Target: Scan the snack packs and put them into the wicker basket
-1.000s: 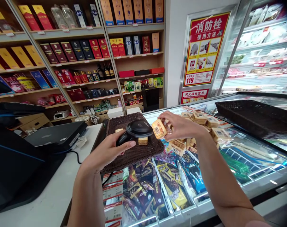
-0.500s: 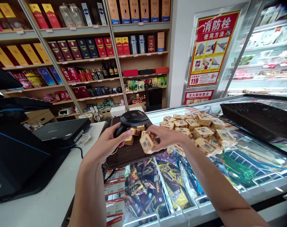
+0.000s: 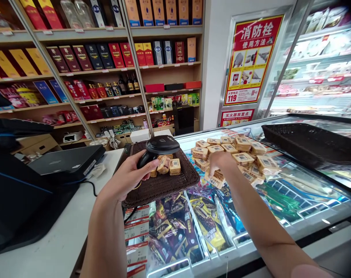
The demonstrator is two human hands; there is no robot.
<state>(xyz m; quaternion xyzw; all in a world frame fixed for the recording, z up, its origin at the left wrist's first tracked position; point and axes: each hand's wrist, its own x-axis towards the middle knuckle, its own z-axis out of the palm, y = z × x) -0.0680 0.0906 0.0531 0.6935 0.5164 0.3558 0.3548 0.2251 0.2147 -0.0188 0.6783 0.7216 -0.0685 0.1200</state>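
Observation:
My left hand is closed around the handle of a black barcode scanner, held above a brown wicker tray. Several small wrapped packs of what look like biscuits lie in the tray, under and beside the scanner head. My right hand reaches down at the near left side of a pile of the same packs, which rests on the freezer's glass top. Its fingers point down at a tilted pack with a barcode label; the fingertips are partly hidden, so I cannot tell whether they grip it.
Below the glass, the freezer holds wrapped ice creams in wire baskets. A second dark wicker tray stands at the right. On the left counter sit a dark monitor and a black flat device. Stocked shelves stand behind.
My right hand has let go of a pack, which now lies in the wicker tray, and has moved right to the pile. My left hand still holds the scanner. The view has shifted slightly right.

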